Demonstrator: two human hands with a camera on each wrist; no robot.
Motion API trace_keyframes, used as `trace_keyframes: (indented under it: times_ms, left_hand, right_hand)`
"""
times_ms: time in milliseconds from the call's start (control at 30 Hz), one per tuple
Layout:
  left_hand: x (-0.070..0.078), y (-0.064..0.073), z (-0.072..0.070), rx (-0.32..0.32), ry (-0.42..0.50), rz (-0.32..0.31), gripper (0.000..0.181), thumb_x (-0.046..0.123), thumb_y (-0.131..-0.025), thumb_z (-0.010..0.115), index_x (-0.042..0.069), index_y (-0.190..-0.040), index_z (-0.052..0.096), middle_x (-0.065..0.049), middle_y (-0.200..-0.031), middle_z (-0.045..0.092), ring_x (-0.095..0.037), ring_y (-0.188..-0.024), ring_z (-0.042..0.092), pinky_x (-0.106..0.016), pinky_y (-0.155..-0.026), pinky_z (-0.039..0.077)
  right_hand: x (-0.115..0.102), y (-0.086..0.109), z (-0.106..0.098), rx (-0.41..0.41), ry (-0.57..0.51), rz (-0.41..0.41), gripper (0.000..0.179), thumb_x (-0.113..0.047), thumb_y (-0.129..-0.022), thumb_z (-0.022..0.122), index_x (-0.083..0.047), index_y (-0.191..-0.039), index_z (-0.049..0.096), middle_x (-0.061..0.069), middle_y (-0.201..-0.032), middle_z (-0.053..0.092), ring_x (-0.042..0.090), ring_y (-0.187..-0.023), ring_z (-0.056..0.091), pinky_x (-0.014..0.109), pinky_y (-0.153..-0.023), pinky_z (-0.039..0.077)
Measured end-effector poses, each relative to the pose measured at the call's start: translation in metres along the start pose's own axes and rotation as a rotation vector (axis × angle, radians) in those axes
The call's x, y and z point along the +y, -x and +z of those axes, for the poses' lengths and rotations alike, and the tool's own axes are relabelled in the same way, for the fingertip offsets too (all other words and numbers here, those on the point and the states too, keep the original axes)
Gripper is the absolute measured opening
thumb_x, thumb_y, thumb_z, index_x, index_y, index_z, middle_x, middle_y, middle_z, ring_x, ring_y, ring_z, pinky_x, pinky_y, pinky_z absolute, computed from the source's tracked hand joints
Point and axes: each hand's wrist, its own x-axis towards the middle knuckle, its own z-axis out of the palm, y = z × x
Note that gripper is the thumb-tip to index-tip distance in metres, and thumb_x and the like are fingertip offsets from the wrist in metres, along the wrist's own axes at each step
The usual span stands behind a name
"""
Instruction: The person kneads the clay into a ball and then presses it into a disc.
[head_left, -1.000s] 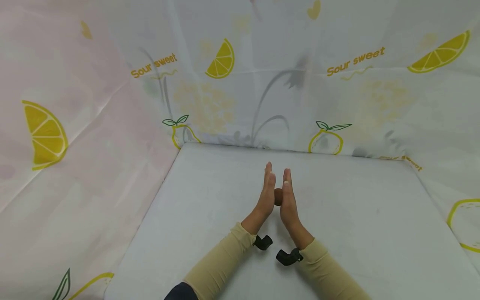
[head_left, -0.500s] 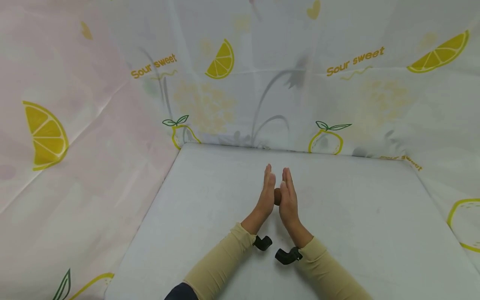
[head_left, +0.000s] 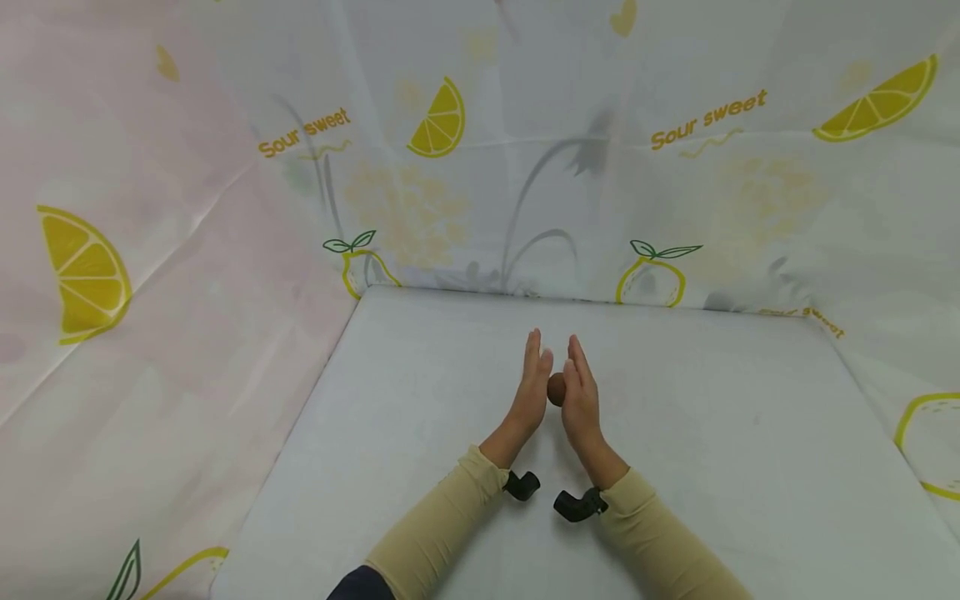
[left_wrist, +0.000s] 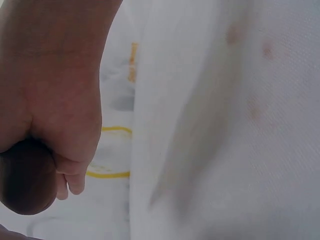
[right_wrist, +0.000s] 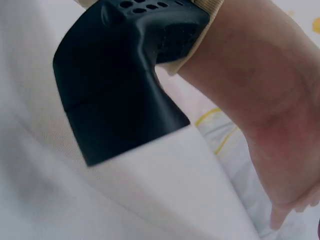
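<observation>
A small brown ball (head_left: 556, 389) sits between my two palms over the white table. My left hand (head_left: 532, 392) is on its left side with straight fingers pointing away from me. Facing it, my right hand (head_left: 581, 402) presses the ball from the right, fingers also straight. In the left wrist view the ball (left_wrist: 27, 180) lies against the palm of the right hand (left_wrist: 60, 110), dark and rounded. The right wrist view shows the left hand (right_wrist: 287, 135) from the wrist side, its fingertips near the lower right edge.
Black curved camera mounts (head_left: 522, 486) stick out from both wrists, under tan sleeves (head_left: 442, 525). The white tabletop (head_left: 420, 358) ends at a hanging cloth (head_left: 487, 192) printed with lemons, at the back and on both sides.
My palms have slid slightly against each other and stand a little wider apart. More of the ball shows, a touch farther from me. The right hand has shifted slightly right.
</observation>
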Motion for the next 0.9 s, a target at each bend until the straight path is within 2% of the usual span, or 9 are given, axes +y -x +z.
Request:
trace_keyframes:
  times_ms: [133,267,367,433,500,567,633,700,900]
  left_hand:
    - [-0.006,0.000,0.000,0.001,-0.069,0.011,0.077,0.053,-0.108,0.032,0.008,-0.164,0.007,-0.008,-0.171,-0.001,-0.026,-0.156,-0.005,-0.055,-0.123,0.004]
    - [-0.012,0.000,0.001,-0.007,-0.162,0.031,0.077,0.050,-0.108,0.035,0.005,-0.164,0.006,-0.008,-0.171,0.000,-0.026,-0.156,-0.007,-0.056,-0.123,0.003]
    - [-0.015,0.001,0.001,-0.002,-0.234,0.058,0.076,0.048,-0.109,0.037,0.003,-0.163,0.009,-0.009,-0.170,0.004,-0.027,-0.156,-0.005,-0.058,-0.122,0.003]
    - [-0.017,0.000,0.000,0.003,-0.276,0.080,0.075,0.047,-0.109,0.038,0.002,-0.163,0.012,-0.010,-0.170,0.008,-0.028,-0.156,-0.002,-0.059,-0.122,0.005]
    - [-0.019,0.000,-0.001,0.003,-0.307,0.096,0.073,0.046,-0.109,0.040,0.002,-0.162,0.016,-0.011,-0.169,0.013,-0.030,-0.156,0.001,-0.061,-0.121,0.007]
    - [-0.021,-0.001,-0.002,0.002,-0.340,0.105,0.071,0.045,-0.109,0.040,0.003,-0.162,0.020,-0.012,-0.169,0.017,-0.033,-0.156,0.006,-0.062,-0.120,0.010]
    - [-0.022,-0.002,-0.003,0.003,-0.371,0.111,0.068,0.044,-0.108,0.042,0.003,-0.161,0.025,-0.013,-0.167,0.023,-0.035,-0.155,0.012,-0.061,-0.120,0.013]
    - [-0.023,-0.003,-0.003,0.003,-0.406,0.113,0.066,0.043,-0.108,0.043,0.004,-0.159,0.031,-0.014,-0.165,0.029,-0.035,-0.154,0.018,-0.057,-0.121,0.018]
    - [-0.026,-0.005,-0.005,0.014,-0.524,0.152,0.055,0.038,-0.106,0.049,0.003,-0.147,0.052,-0.014,-0.151,0.051,-0.029,-0.144,0.042,-0.046,-0.117,0.033]
  right_hand:
    - [0.005,0.000,-0.003,0.021,0.009,0.030,0.051,-0.009,-0.111,0.034,0.004,-0.159,0.023,0.021,-0.165,0.022,0.030,-0.153,0.020,0.047,-0.123,0.015]
    - [0.006,-0.001,-0.005,0.026,0.010,0.061,0.051,-0.011,-0.111,0.033,0.004,-0.159,0.022,0.018,-0.164,0.027,0.021,-0.144,0.031,0.040,-0.121,0.021]
    - [0.007,-0.002,-0.008,0.030,0.038,0.065,0.050,-0.012,-0.112,0.034,0.003,-0.159,0.024,0.020,-0.126,0.059,0.012,-0.112,0.050,0.027,-0.110,0.032]
    - [0.009,-0.004,-0.010,0.036,0.062,0.060,0.050,-0.013,-0.112,0.034,0.002,-0.159,0.025,0.013,-0.092,0.059,0.010,-0.087,0.050,0.024,-0.101,0.035]
    - [0.012,-0.006,-0.013,0.038,0.084,0.056,0.050,-0.013,-0.112,0.034,0.002,-0.159,0.025,0.010,-0.072,0.047,0.013,-0.074,0.045,0.025,-0.098,0.036]
    - [0.021,-0.010,-0.017,0.039,0.099,0.057,0.050,-0.014,-0.112,0.035,0.000,-0.159,0.026,0.013,-0.082,0.056,0.013,-0.086,0.051,0.028,-0.108,0.034]
    - [0.032,-0.015,-0.020,0.039,0.116,0.052,0.050,-0.016,-0.113,0.034,-0.002,-0.160,0.027,0.020,-0.109,0.064,0.015,-0.109,0.054,0.034,-0.116,0.029]
    - [0.043,-0.019,-0.023,0.041,0.142,0.048,0.050,-0.020,-0.113,0.034,-0.005,-0.160,0.028,0.023,-0.138,0.055,0.017,-0.132,0.045,0.038,-0.120,0.024]
    - [0.057,-0.025,-0.031,0.017,0.224,0.027,0.051,-0.026,-0.113,0.036,-0.006,-0.160,0.032,0.015,-0.154,0.046,0.020,-0.143,0.038,0.042,-0.120,0.026]
